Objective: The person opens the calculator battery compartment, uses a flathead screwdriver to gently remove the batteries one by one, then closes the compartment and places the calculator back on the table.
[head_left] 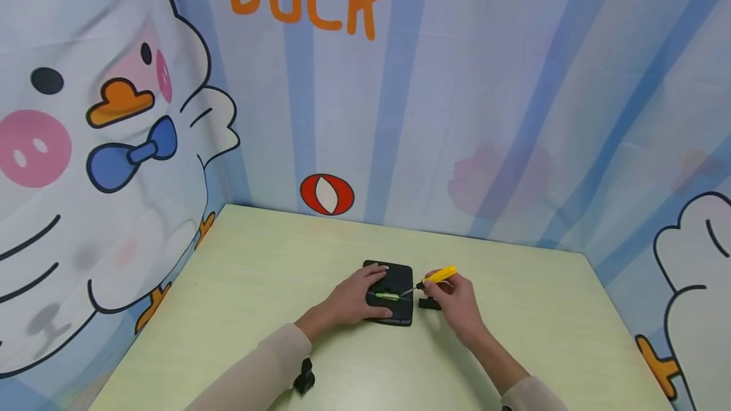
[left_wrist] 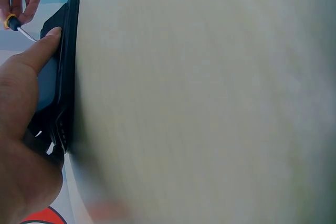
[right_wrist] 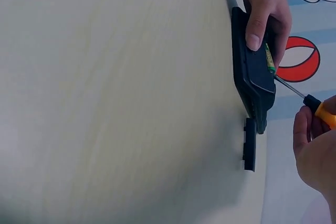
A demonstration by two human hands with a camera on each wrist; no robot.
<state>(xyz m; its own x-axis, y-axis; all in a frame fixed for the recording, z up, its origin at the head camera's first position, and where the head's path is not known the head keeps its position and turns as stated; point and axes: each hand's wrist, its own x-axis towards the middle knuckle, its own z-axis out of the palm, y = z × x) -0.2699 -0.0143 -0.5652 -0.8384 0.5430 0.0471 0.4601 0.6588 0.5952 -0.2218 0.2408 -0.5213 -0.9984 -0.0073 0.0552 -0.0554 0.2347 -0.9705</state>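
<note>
Black device (head_left: 395, 281) under spread left hand (head_left: 361, 293), right hand (head_left: 459, 304) just beside, pinching yellow-handled screwdriver (head_left: 442, 274)

A black case (head_left: 401, 279) lies under the left hand (head_left: 355, 297), green battery (head_left: 387, 296) showing; the right hand (head_left: 461, 307) holds a yellow screwdriver (head_left: 442, 274), black strip (head_left: 428, 304) beside it.

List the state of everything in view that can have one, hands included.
Black device: resting on the table.
Green battery: uncovered, lying in the device.
Screwdriver: raised, tip at the battery's end; contact unclear.
Small black piece: lying on the table, apart from the device.
Left hand: holding the device.
Right hand: gripping the screwdriver.
</note>
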